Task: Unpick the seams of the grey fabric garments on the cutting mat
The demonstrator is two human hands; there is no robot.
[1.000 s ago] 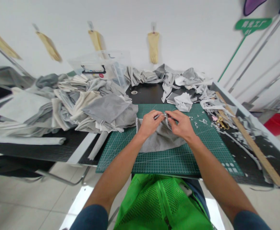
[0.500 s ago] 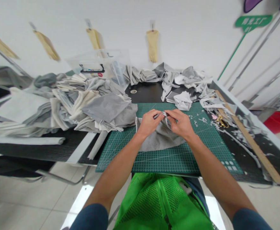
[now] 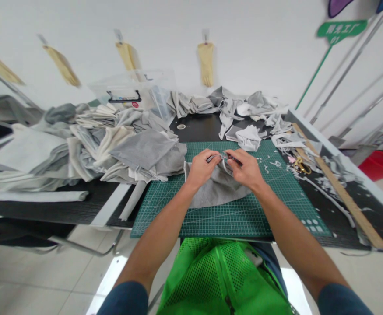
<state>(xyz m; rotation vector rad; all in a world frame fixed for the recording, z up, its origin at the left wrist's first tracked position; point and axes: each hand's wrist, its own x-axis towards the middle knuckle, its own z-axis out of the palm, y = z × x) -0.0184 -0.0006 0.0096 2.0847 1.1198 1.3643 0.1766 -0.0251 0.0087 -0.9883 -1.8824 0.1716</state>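
A piece of grey fabric [image 3: 216, 190] lies partly on the green cutting mat [image 3: 224, 225], its far edge raised between my hands. My left hand [image 3: 203, 166] is closed on that edge, thumb and fingers pinched together. Close beside it, my right hand [image 3: 244, 166] pinches the same edge, fingers curled. A small bunched, pale part of the fabric shows between the fingertips. Whether a small tool is also in the fingers, I cannot make out. The lower part of the fabric spreads flat toward me.
Heaped grey and cream fabric [image 3: 138, 148] lies left of the mat. Fabric scraps [image 3: 248, 138] sit behind it. On the right are gold-handled scissors [image 3: 301, 166], a wooden ruler [image 3: 342, 188] and cut strips. A clear plastic box [image 3: 158, 94] stands at the back left.
My fingertips have shifted slightly on the raised fabric edge, with a little more of it showing between them. The whole view has moved a little; the other things lie as before.
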